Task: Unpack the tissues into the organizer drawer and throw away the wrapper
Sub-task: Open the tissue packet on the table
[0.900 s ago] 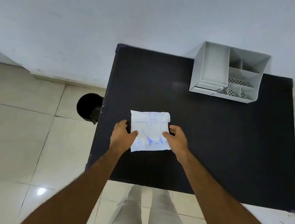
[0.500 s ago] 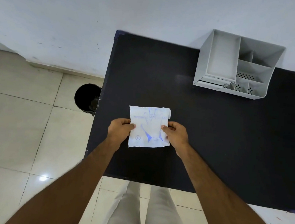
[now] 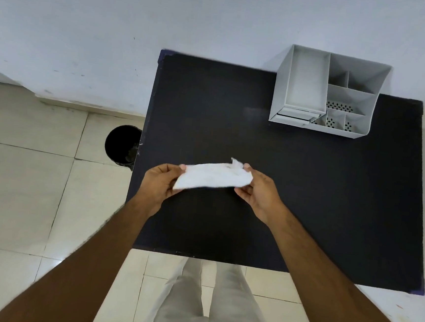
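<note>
A pale wall (image 3: 166, 28) stands behind the scene and a floor of cream tiles (image 3: 24, 183) lies at the left. The black desk (image 3: 306, 194) takes the middle of the view, its far edge against the wall. On its far right corner stands the grey organizer (image 3: 363, 127), with one long compartment at the left, smaller compartments with perforated bottoms at the right, and a small drawer (image 3: 296, 116) at the front left, which sits a little pulled out. On the floor just beside the left edge of the desk stands a black bin (image 3: 120, 143). The tissue pack (image 3: 212, 177) is held in the air above the middle of the desk, tilted almost flat. The left hand (image 3: 159, 182) is closed on its left end and the right hand (image 3: 257, 190) pinches its right end, where the wrapper is crumpled.
</note>
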